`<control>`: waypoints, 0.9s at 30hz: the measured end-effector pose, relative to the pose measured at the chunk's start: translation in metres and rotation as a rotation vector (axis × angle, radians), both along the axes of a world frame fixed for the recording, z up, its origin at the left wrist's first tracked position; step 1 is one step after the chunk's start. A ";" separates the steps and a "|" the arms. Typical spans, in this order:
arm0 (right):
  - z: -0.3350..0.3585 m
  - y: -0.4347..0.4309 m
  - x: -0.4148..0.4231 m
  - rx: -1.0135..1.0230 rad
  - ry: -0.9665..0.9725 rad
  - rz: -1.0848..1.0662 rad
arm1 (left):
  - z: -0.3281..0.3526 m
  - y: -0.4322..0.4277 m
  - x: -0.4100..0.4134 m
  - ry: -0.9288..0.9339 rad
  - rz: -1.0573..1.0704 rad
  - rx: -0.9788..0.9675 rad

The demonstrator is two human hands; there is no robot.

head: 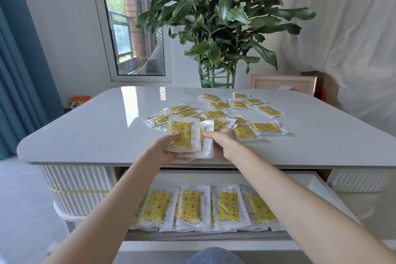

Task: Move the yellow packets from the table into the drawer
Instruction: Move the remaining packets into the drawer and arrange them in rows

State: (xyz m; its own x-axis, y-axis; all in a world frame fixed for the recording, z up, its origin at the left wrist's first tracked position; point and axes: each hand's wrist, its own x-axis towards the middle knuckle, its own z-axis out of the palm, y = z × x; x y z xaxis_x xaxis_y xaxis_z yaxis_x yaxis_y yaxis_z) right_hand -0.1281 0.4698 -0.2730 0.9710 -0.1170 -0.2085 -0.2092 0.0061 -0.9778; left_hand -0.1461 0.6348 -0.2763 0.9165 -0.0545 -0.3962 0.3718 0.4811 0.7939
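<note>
Head view: a stack of yellow packets (184,133) is held at the table (85,130) near edge, gripped by the left hand (166,148), thumb on top, and pinched at its side by the right hand (222,141). Next it probably needs lowering past that edge into the open drawer (317,186). Its front is packed, bare room is seen only at the back. Loose packets (265,127) are left behind.

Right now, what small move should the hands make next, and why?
Probably lower the stack into the drawer: the left hand and the right hand both hold it over the table edge, and the open drawer just below already has packets in rows.
</note>
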 end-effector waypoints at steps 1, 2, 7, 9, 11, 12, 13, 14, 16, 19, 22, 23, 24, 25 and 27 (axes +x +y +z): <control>-0.001 -0.002 -0.002 0.032 -0.018 -0.001 | -0.001 0.000 -0.001 -0.007 0.013 0.009; 0.000 -0.003 -0.006 0.071 -0.034 -0.001 | 0.000 0.000 -0.003 -0.018 0.023 0.010; -0.002 -0.009 -0.018 0.131 -0.160 0.090 | 0.004 -0.004 -0.015 -0.191 -0.002 -0.027; 0.002 -0.016 -0.028 0.100 -0.221 0.072 | 0.009 -0.007 -0.025 -0.238 -0.021 -0.037; 0.006 -0.025 -0.038 0.111 -0.240 0.043 | 0.012 -0.008 -0.034 -0.265 -0.041 -0.039; 0.007 -0.029 -0.044 0.122 -0.242 0.037 | 0.012 -0.008 -0.038 -0.273 -0.050 -0.021; 0.006 -0.033 -0.048 0.125 -0.254 0.034 | 0.012 -0.008 -0.042 -0.285 -0.066 0.000; 0.007 -0.037 -0.054 0.102 -0.265 0.028 | 0.011 -0.007 -0.047 -0.300 -0.083 0.024; 0.007 -0.046 -0.064 0.051 -0.289 0.018 | 0.009 -0.005 -0.057 -0.338 -0.126 0.087; 0.004 -0.058 -0.078 -0.020 -0.294 0.049 | 0.004 -0.002 -0.072 -0.364 -0.149 0.220; -0.006 -0.067 -0.089 -0.097 -0.192 0.119 | -0.004 0.002 -0.083 -0.359 -0.165 0.360; -0.010 -0.071 -0.092 -0.112 -0.151 0.145 | -0.007 0.004 -0.087 -0.349 -0.173 0.386; -0.013 -0.074 -0.094 -0.133 -0.110 0.167 | -0.011 0.007 -0.091 -0.342 -0.185 0.412; -0.016 -0.078 -0.097 -0.158 -0.073 0.185 | -0.015 0.010 -0.095 -0.343 -0.202 0.444; -0.023 -0.084 -0.100 -0.225 0.001 0.216 | -0.023 0.015 -0.102 -0.346 -0.236 0.522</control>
State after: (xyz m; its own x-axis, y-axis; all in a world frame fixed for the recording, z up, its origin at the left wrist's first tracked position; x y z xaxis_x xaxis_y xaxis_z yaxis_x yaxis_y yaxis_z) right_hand -0.2277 0.3863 -0.2956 0.9783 0.0486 -0.2017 -0.1831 -0.2549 -0.9495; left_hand -0.2479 0.6497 -0.2989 0.9825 -0.1497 -0.1107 0.1024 -0.0618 0.9928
